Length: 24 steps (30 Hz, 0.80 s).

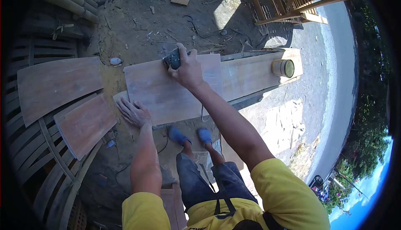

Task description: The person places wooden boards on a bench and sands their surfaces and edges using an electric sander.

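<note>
Resting mid-frame on the bench (pixel 250 75), the board (pixel 167 90) is covered at its lower left corner by the left hand (pixel 134 112), fingers spread and gripping nothing, seemingly against slipping under the sander (pixel 172 59) clasped at its upper edge by the curled fingers of the right hand (pixel 187 70).

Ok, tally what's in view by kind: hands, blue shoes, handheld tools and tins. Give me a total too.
Hands: 2 (left hand, right hand)
Blue shoes: 2
Handheld tool: 1
Tin: 1
Total: 6
</note>
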Motion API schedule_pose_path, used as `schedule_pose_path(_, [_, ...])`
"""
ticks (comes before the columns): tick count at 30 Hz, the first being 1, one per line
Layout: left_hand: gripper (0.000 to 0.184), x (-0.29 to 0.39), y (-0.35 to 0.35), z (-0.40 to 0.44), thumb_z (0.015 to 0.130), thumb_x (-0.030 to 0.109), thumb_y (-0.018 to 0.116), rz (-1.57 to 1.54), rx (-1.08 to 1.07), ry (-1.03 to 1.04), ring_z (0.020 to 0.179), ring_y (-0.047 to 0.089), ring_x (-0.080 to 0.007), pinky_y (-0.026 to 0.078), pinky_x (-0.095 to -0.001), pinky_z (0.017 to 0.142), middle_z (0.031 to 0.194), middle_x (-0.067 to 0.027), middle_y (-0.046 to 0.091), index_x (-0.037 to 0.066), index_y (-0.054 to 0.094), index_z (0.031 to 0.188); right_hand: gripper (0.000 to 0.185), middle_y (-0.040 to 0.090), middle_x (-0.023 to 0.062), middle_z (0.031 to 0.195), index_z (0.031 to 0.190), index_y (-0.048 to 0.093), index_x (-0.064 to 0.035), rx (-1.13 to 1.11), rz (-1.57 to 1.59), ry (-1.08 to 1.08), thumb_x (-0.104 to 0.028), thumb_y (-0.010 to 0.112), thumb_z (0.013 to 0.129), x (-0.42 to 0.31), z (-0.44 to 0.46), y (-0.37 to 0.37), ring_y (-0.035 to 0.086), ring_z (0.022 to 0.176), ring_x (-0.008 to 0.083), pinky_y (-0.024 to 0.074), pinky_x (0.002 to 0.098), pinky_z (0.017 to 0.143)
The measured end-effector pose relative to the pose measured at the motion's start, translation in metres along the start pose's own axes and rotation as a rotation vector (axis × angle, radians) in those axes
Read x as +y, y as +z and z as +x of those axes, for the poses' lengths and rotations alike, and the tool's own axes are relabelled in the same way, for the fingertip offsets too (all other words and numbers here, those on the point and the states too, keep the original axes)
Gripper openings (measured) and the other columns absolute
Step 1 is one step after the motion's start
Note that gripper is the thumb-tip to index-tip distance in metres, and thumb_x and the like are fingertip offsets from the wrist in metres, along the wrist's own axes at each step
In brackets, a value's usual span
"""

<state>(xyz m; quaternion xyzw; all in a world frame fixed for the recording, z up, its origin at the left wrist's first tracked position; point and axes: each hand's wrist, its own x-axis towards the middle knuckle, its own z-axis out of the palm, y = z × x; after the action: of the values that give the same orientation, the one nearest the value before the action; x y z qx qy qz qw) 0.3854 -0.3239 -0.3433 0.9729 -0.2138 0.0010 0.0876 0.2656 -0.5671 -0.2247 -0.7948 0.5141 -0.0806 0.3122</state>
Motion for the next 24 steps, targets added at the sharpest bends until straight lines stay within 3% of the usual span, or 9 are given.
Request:
schedule_pose_path(1, [0.067,-0.002,0.002,0.001,0.106,0.035,0.046,-0.001,0.009,0.025,0.161,0.025,-0.0369,0.023,-0.0549,0.129,0.172,-0.0187,0.031,0.003,0.036,0.164,0.091,0.053,0.0309,0.127,0.156,0.043,-0.02,-0.091,-0.002,-0.046,-0.029,0.088,0.077,-0.007,-0.006,0.001,0.071,0.089,0.0525,0.0604,0.0591,0.078])
schedule_pose_path(4, [0.067,-0.017,0.023,0.0,0.107,0.039,0.047,0.026,0.072,0.048,0.161,0.028,-0.0364,0.024,-0.0554,0.128,0.172,-0.0173,0.033,0.005,0.039,0.164,0.093,0.054,0.031,0.125,0.157,0.042,-0.0222,-0.034,0.014,-0.021,-0.03,0.089,0.077,0.007,-0.019,0.001,0.072,0.091,0.0521,0.0607,0.0585,0.078])
schedule_pose_path(10, [0.067,-0.007,0.013,0.0,0.106,0.034,0.046,0.005,0.04,0.024,0.161,0.025,-0.0388,0.023,-0.0552,0.129,0.172,-0.0199,0.032,0.001,0.038,0.163,0.086,0.059,0.03,0.119,0.154,0.044,-0.0178,0.342,-0.077,0.259,-0.03,0.085,0.08,0.104,-0.013,-0.052,0.07,0.097,0.0503,0.059,0.0578,0.084])
schedule_pose_path(12, [0.067,-0.004,0.008,0.001,0.106,0.034,0.046,-0.007,0.028,0.004,0.161,0.025,-0.0389,0.022,-0.0557,0.129,0.172,-0.0203,0.031,0.001,0.038,0.163,0.086,0.06,0.0297,0.117,0.155,0.043,-0.0162,0.371,-0.081,0.287,-0.031,0.084,0.08,0.114,-0.009,-0.055,0.07,0.099,0.0501,0.0584,0.0571,0.086])
schedule_pose_path(15, [0.068,-0.004,0.007,0.0,0.105,0.034,0.046,-0.022,0.022,-0.003,0.162,0.024,-0.0387,0.022,-0.0576,0.129,0.173,-0.0206,0.028,0.001,0.037,0.164,0.088,0.061,0.0286,0.113,0.155,0.042,-0.0129,0.383,-0.106,0.298,-0.032,0.084,0.081,0.084,-0.006,-0.039,0.068,0.101,0.0505,0.0567,0.0561,0.091])
schedule_pose_path(19, [0.066,-0.005,0.008,0.001,0.106,0.034,0.047,0.008,0.066,0.02,0.161,0.026,-0.0375,0.026,-0.0567,0.127,0.172,-0.0197,0.031,0.003,0.039,0.163,0.091,0.055,0.0292,0.122,0.158,0.04,-0.0131,0.137,-0.01,0.15,-0.033,0.085,0.082,-0.01,-0.002,0.014,0.072,0.096,0.0489,0.0605,0.0543,0.083])
schedule_pose_path(24, [0.071,-0.012,0.013,0.001,0.108,0.044,0.042,0.018,-0.048,-0.014,0.163,0.022,-0.0375,0.023,-0.0573,0.129,0.174,-0.0194,0.026,0.002,0.034,0.165,0.101,0.046,0.0392,0.145,0.163,0.035,-0.0169,-0.166,0.028,-0.138,-0.029,0.088,0.078,-0.109,-0.018,0.088,0.075,0.089,0.0481,0.0629,0.0532,0.08])
